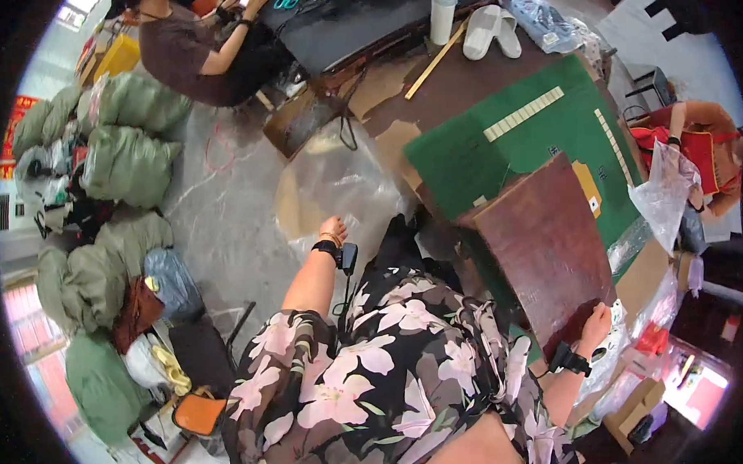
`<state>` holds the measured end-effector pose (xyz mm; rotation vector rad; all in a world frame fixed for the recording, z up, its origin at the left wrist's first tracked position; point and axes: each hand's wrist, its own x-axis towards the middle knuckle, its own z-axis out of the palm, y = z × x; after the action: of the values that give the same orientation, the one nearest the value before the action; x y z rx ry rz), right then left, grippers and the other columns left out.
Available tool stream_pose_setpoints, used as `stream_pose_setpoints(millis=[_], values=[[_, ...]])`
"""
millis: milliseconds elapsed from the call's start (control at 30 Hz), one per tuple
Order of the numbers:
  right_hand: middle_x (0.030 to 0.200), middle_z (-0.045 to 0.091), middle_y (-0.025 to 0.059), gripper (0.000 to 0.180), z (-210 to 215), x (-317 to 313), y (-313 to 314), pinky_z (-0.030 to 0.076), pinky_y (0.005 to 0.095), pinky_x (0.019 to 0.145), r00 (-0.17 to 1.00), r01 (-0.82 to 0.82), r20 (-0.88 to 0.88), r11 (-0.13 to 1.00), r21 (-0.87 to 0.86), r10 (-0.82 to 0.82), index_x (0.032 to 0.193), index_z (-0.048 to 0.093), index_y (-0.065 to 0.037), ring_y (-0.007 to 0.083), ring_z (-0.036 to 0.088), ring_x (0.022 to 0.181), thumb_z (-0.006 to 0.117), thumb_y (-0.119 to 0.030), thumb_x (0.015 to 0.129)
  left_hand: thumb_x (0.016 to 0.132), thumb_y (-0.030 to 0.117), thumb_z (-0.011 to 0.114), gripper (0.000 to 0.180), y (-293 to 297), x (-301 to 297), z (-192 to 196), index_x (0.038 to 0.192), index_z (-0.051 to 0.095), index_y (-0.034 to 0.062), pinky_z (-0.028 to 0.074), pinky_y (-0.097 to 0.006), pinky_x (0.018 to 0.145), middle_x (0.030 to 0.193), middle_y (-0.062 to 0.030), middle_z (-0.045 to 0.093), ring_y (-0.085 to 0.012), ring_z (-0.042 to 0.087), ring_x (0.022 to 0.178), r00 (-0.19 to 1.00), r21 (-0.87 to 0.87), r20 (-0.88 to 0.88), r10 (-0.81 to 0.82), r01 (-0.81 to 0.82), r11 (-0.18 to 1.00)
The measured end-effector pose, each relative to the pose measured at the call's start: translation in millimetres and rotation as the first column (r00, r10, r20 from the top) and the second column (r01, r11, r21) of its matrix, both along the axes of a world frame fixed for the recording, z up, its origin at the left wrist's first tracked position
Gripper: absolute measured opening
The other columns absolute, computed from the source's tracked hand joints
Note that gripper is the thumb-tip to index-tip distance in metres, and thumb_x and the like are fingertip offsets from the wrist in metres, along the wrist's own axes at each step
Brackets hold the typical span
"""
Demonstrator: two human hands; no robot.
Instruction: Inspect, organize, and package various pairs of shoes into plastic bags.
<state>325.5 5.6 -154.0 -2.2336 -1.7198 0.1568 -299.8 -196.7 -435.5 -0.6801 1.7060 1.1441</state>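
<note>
Left of the brown board [548,242] lie green sacks [128,163] on the floor. Nearer it, the left hand [332,231] is curled, fingers closed on the edge of a clear plastic sheet [329,184] spread over the floor. The board lies tilted on the green mat [508,145]. At the board's lower right corner the right hand [596,322] grips a white piece [614,338]. Right of the board, another person [696,151] holds a plastic bag [665,193].
</note>
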Motion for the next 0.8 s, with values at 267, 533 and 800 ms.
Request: stream_pose_setpoints(millis=[267,533,800], values=[[0.081,0.062,0.0101,0.023,54.3,-53.3,42.2,0.047,0.0315,0.070,0.927,-0.360,-0.087,0.930,0.071,0.366,0.094,0.061,0.003,0.0191,0.056,0.073,0.047,-0.016,0.096,0.071,0.026,0.064,0.031,-56.6,66.3,9.4,0.099,0.072,0.0166,0.042,-0.045,0.097,0.115,-0.0143,0.062,-0.0332,0.053,0.114,0.162,-0.439,-0.198,-0.967,0.867,0.235],[0.097,0.064,0.0143,0.018,129.6,-130.7,110.0,0.046,0.0335,0.083,0.694,-0.719,0.293,0.643,0.262,0.657,0.105,0.062,0.001,0.0273,0.060,0.090,0.051,-0.009,0.095,0.068,0.029,0.070,0.029,-63.1,55.9,47.5,0.092,0.075,0.0151,0.028,-0.050,0.108,0.151,-0.0129,0.027,-0.0387,0.018,0.139,-0.195,-0.759,-0.173,-0.965,0.651,0.005],[0.119,0.056,0.0193,0.044,101.8,-134.8,175.6,0.038,0.0416,0.095,0.587,-0.679,0.555,0.732,-0.057,0.589,0.127,0.050,-0.004,0.0366,0.051,0.112,0.059,-0.008,0.084,0.078,0.037,0.062,0.045,-44.3,19.7,31.9,0.119,0.065,0.0181,0.017,-0.051,0.112,0.153,-0.0109,0.023,-0.0319,0.011,0.143,-0.280,-0.663,0.016,-0.960,0.716,-0.220]])
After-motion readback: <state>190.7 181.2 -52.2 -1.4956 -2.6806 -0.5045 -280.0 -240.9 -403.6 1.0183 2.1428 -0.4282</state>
